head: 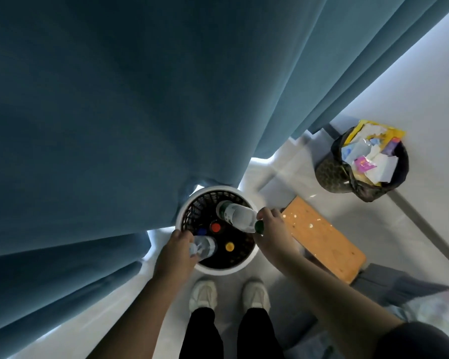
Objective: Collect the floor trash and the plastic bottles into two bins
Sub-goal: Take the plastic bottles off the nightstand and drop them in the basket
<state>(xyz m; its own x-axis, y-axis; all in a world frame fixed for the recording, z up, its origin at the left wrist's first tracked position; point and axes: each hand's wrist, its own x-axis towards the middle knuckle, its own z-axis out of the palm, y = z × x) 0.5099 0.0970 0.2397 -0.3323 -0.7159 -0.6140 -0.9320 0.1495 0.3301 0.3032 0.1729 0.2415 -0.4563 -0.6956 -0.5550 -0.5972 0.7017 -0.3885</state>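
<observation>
Shoes: two white sneakers (228, 295) stand on the pale floor, just before the bin.
Left hand: the left hand (176, 251) has its fingers closed around a clear plastic bottle (204, 247), held over the near-left rim, the bottle pointing into the bin.
Right hand: the right hand (272, 229) grips a green-capped bottle (237, 216) at the cap end; its body slants down into the bin.
Bottle bin: the white-rimmed mesh bin (218, 269) holds bottles; red, blue and yellow caps show inside.
Bench: a wooden bench (324, 239) lies right of the bin.
Trash bin: a black-bagged bin (329, 174), full of wrappers and paper, stands farther right.
Curtain: a blue curtain (114, 112) hangs behind.
</observation>
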